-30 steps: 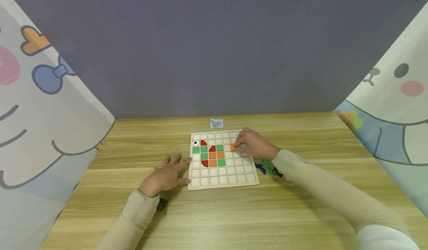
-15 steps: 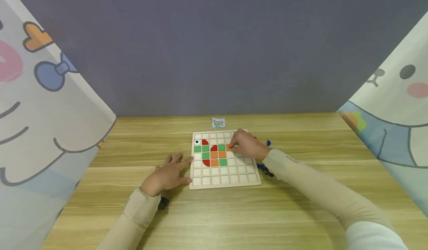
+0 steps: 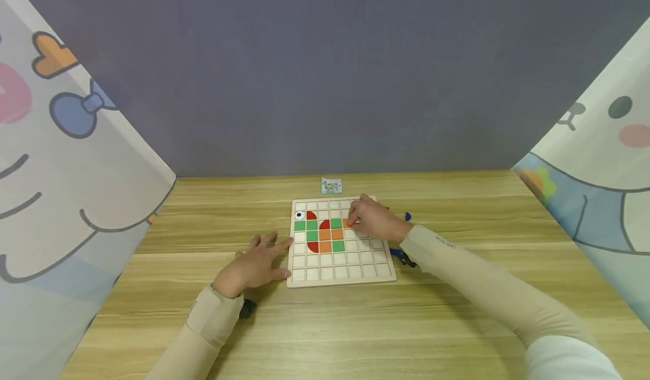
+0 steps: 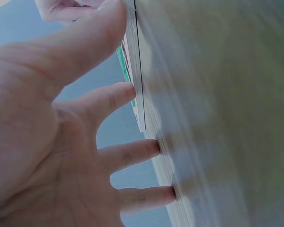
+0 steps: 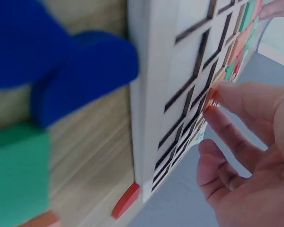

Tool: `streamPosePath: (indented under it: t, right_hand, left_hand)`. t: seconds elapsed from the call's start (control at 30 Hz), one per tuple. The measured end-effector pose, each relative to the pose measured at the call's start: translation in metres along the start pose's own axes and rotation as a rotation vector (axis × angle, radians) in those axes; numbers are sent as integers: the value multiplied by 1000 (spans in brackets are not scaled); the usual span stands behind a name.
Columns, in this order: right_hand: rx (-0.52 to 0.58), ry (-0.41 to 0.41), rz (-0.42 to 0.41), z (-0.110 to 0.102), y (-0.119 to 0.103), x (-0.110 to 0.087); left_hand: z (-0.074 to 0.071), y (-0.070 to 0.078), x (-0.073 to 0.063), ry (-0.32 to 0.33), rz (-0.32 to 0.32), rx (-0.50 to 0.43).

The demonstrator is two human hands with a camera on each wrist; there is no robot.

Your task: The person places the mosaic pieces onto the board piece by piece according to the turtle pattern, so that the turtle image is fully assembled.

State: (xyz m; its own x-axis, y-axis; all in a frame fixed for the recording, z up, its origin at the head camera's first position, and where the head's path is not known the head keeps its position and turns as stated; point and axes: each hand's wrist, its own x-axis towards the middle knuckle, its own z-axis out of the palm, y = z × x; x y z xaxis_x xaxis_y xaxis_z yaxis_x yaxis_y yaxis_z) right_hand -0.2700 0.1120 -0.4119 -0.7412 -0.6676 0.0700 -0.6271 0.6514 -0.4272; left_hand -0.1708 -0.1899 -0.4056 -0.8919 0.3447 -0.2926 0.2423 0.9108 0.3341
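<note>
A pale wooden grid board [image 3: 335, 275] lies on the table, with green, orange and red pieces set in its upper left cells. A round white eye piece [image 3: 300, 215] sits near its left edge. My right hand [image 3: 374, 220] pinches an orange square tile [image 5: 210, 97] between thumb and index finger, at the cell right of a green square [image 3: 336, 223]. My left hand [image 3: 254, 265] is spread at the board's left edge. In the left wrist view, its thumb [image 4: 114, 23] and index finger touch the board's side while other fingertips rest on the table.
Behind the board lies a small printed picture card [image 3: 332, 186]. Right of the board are blue pieces [image 5: 85, 71], a green piece [image 5: 19, 175] and a red piece [image 5: 126, 200]. A grey partition [image 3: 335, 75] stands behind the table, with cartoon-printed cloths at both sides.
My right hand has moved left across the board with the orange tile, to the cell beside the green square, and has stayed there over the last half second. The left hand keeps its place.
</note>
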Motion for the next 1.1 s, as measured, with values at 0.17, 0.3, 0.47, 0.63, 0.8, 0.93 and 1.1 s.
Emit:
streamPosePath:
  t: [0.17,0.3,0.47,0.63,0.8,0.93,1.1]
  right_hand:
    - [34,13,-33,-15,8,-17]
    - [53,35,11,-34,19,-41]
    - [34,34,32,-44,39,-75]
    - [15,10,-18,-40,46,-104]
    - [-1,-22,-81,-33,47,-115]
    - [-28,-11,-99,-28,47,-115]
    - [-49,-10,-66,-27,45,-111]
  left_hand:
    - [-1,1,0,-2,3,-4]
    - [-1,1,-1,1,3,-7]
    - [-1,0,-1,-2,6,-4]
    - [-1,-2,-1,-1,7,-6]
    - [0,-3,-2,2,10,-10]
    - [0,-2,-3,-2,16,-17]
    - [0,-2,-3,-1,18,-20]
